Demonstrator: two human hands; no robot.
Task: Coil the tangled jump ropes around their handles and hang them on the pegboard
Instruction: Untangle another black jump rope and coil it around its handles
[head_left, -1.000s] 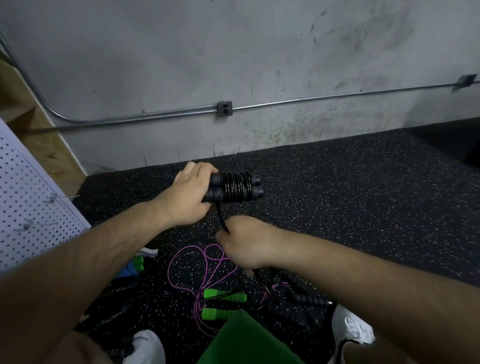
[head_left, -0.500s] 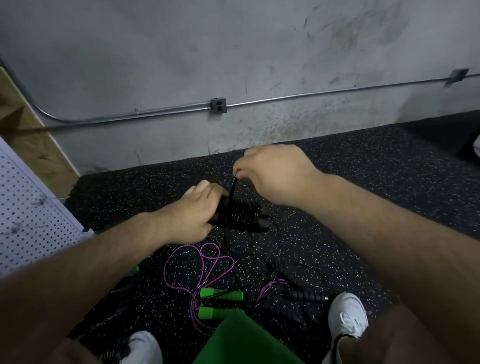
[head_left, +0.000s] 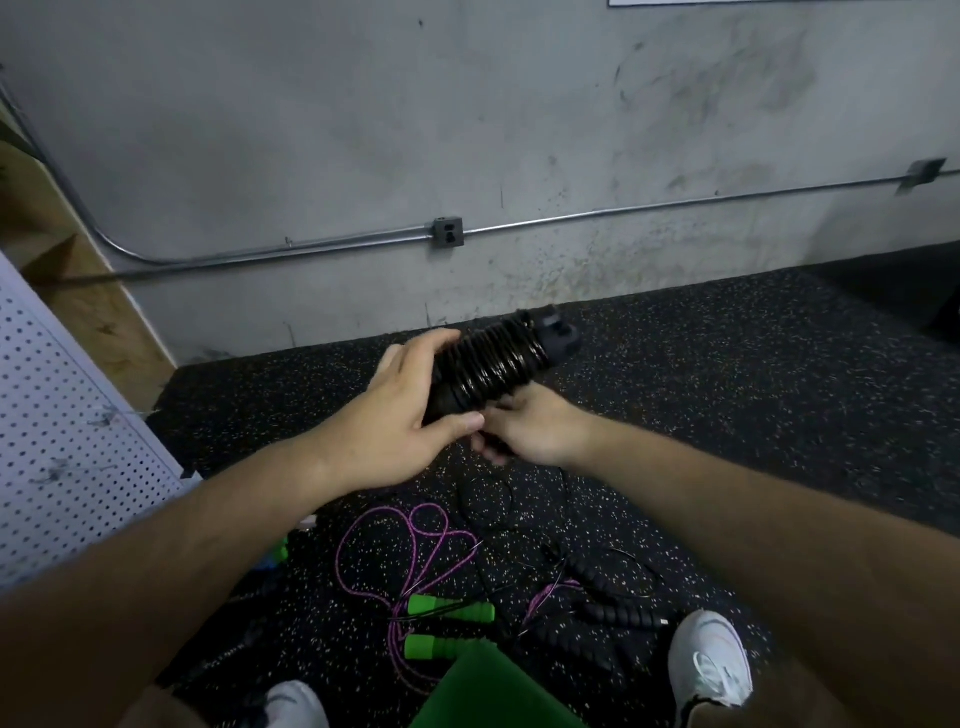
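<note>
A black jump rope (head_left: 498, 358) is coiled in tight turns around its two handles, held up over the floor and tilted up to the right. My left hand (head_left: 400, 415) grips the lower end of the bundle, thumb across it. My right hand (head_left: 524, 426) sits just under the coil with its fingers curled at the rope's loose end; the pinch itself is hidden. On the floor lie a purple rope with green handles (head_left: 447, 610) and black ribbed handles (head_left: 608, 603) with thin cord. The white pegboard (head_left: 62, 441) leans at the left.
The speckled black rubber floor (head_left: 727, 395) meets a grey concrete wall with a metal conduit and outlet (head_left: 448, 232). My white shoes (head_left: 709, 657) stand at the bottom, beside a green sheet (head_left: 493, 691). A wooden panel (head_left: 88, 306) stands behind the pegboard.
My right hand has come down from above the bundle to beneath it. The coiled handles have tilted up to the right and more turns cover them.
</note>
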